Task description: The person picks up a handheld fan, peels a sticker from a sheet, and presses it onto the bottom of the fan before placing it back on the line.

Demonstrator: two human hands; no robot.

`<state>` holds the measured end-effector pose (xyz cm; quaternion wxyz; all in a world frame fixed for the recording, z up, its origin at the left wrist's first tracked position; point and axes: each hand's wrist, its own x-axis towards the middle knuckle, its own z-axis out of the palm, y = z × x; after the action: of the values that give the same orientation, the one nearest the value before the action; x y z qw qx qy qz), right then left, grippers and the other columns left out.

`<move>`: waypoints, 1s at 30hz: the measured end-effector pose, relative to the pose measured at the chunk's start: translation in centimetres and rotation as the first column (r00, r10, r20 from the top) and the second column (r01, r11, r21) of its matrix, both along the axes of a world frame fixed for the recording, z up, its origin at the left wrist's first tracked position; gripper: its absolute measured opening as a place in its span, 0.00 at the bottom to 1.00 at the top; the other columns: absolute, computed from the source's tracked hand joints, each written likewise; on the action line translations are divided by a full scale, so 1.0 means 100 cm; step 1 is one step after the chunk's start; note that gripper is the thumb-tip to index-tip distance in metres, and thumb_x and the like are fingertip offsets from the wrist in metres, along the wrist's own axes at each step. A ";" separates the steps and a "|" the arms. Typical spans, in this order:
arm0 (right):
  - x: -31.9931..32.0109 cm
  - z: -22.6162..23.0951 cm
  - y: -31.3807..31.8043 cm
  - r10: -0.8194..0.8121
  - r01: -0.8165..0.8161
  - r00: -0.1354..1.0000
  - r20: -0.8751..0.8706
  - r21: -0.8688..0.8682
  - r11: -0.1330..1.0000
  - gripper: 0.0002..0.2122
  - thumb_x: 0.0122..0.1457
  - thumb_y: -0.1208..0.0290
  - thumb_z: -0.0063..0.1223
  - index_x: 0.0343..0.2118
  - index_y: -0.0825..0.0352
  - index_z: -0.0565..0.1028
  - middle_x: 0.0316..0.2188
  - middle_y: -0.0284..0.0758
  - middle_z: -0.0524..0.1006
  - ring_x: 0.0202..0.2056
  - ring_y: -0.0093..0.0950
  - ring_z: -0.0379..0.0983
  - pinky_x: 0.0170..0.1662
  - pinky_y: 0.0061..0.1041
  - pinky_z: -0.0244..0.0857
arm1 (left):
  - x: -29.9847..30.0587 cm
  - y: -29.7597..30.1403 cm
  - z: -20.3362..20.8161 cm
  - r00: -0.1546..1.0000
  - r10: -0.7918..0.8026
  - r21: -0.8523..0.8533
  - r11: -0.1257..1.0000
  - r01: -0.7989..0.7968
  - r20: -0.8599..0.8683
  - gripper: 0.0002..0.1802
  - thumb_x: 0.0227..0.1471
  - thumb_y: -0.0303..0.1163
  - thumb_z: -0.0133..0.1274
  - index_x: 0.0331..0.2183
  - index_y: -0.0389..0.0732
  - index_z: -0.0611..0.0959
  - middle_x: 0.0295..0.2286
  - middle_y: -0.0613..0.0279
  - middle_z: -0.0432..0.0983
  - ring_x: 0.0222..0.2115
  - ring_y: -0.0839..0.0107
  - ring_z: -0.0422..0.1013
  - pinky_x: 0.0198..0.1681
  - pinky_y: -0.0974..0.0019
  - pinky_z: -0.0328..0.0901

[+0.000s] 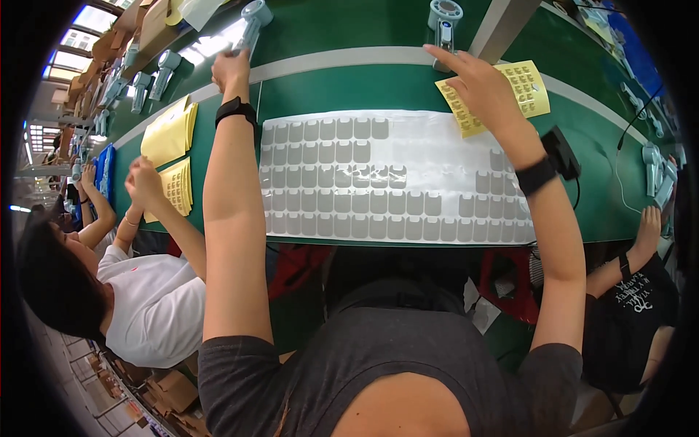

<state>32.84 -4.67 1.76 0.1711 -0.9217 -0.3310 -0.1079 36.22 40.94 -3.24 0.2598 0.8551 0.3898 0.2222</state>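
Far out at the upper left, my left hand [231, 71] is closed around the lower handle of a light blue handheld fan [255, 16] with a round head. My right hand [484, 86] is open at the upper right, its index finger stretched to the handle of a second handheld fan [445, 16]. Whether that finger touches the handle I cannot tell. Under the right hand lies a yellow sheet of small labels [530, 87], partly covered. Between my forearms a white sheet [429, 142] bears rows of grey stickers, with bare gaps in its upper rows.
The green bench [320, 91] carries a pale strip [328, 64] along its middle and a grey post [506, 29]. Yellow sheets [166, 138] lie at the left, beside a co-worker's hand [143, 182]. More fans [166, 73] stand beyond; another co-worker's hand [648, 227] is at the right.
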 end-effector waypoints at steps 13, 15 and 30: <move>-0.155 -0.044 0.032 -0.057 0.062 0.998 -0.024 0.371 0.927 0.12 0.51 0.75 0.56 0.40 0.64 0.76 0.46 0.38 0.73 0.50 0.42 0.66 0.55 0.39 0.58 | -0.077 -0.132 0.101 0.447 -0.293 0.137 0.927 0.350 0.845 0.22 0.52 0.32 0.58 0.43 0.33 0.68 0.35 0.47 0.76 0.37 0.66 0.73 0.41 0.69 0.68; -0.154 -0.042 0.031 -0.036 0.062 0.997 -0.075 0.388 0.920 0.10 0.49 0.76 0.57 0.36 0.64 0.76 0.46 0.38 0.73 0.50 0.42 0.66 0.55 0.39 0.58 | -0.101 -0.164 0.113 0.232 -0.223 0.040 0.797 0.603 0.947 0.18 0.54 0.25 0.54 0.43 0.32 0.66 0.38 0.45 0.75 0.40 0.65 0.73 0.45 0.69 0.68; -0.152 -0.037 0.031 0.041 0.043 0.981 -0.189 0.418 0.908 0.06 0.49 0.78 0.56 0.32 0.64 0.74 0.41 0.36 0.74 0.45 0.37 0.69 0.55 0.39 0.57 | -0.174 -0.263 0.087 0.410 -0.324 -0.127 0.633 0.764 0.853 0.21 0.49 0.26 0.60 0.46 0.34 0.73 0.38 0.57 0.76 0.36 0.77 0.71 0.40 0.76 0.66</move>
<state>17.68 -1.59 -1.97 0.3965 -0.8696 -0.2814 -0.0864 18.85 14.62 5.49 0.6705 0.6538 -0.0323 0.3493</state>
